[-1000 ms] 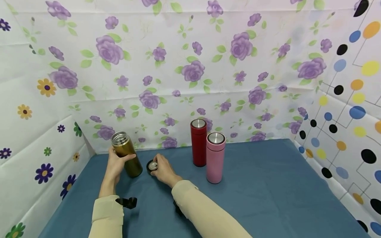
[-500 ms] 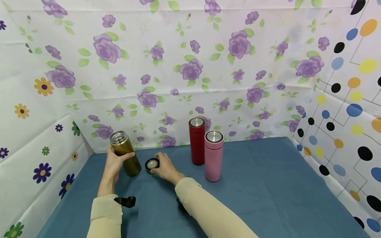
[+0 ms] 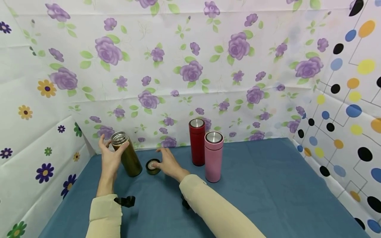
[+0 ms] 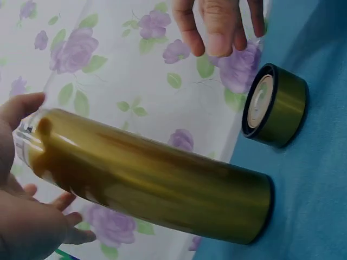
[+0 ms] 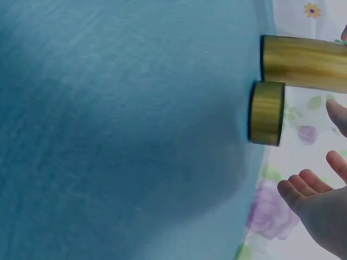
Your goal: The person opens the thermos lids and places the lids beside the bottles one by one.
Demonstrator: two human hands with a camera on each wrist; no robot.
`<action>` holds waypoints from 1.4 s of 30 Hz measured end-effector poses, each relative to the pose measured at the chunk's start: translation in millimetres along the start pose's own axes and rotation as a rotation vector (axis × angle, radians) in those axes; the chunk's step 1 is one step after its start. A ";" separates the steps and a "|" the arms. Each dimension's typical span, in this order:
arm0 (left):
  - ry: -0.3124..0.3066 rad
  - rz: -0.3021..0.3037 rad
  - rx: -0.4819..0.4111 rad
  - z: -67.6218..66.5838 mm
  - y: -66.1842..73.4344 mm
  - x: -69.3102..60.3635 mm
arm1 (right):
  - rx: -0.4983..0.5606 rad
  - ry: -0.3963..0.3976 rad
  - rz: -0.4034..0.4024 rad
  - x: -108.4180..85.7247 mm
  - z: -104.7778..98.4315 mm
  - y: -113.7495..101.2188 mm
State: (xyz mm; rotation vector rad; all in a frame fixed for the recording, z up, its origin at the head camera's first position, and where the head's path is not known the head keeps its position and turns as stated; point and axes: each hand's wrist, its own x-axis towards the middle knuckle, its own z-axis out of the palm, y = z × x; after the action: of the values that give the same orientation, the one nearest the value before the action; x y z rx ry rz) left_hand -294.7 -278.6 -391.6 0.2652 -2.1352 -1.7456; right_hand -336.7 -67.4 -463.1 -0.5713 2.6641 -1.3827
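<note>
Blue cloth (image 3: 262, 198) bears the pink bottle (image 3: 213, 162). At its nine o'clock stands the gold bottle (image 3: 130, 162), left hand (image 3: 110, 160) spread about its neck, not gripping; at gold's three sits the lid (image 3: 153, 171), right hand (image 3: 169, 164) near, holding nothing. The red bottle (image 3: 197, 145) stands at pink's eleven.

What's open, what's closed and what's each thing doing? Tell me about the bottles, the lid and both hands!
Gold bottle: open, standing up.
Lid: off, sitting on the table beside the gold bottle.
Red bottle: closed, standing up.
Pink bottle: closed, standing up.
Left hand: open, fingers spread by the gold bottle's neck.
Right hand: open, holding nothing, near the lid.
</note>
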 end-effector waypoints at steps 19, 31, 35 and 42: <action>0.154 0.278 -0.057 10.0 42.8 -15.3 | 0.108 0.035 -0.191 -30.5 -40.4 -38.4; 0.079 0.342 -0.008 22.1 62.0 -30.3 | 0.160 0.133 -0.368 -59.9 -72.0 -56.3; 0.041 0.365 -0.019 29.6 66.6 -35.3 | 0.142 0.153 -0.415 -69.1 -84.0 -61.7; -0.023 0.374 -0.041 39.0 67.8 -40.4 | 0.142 0.185 -0.475 -82.1 -100.7 -66.6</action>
State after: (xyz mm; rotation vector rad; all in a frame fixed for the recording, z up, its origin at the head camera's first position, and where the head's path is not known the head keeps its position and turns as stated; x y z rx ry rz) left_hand -267.4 -213.7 -338.6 -0.1584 -2.0036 -1.5755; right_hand -266.1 5.5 -358.2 -1.1691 2.6414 -1.8016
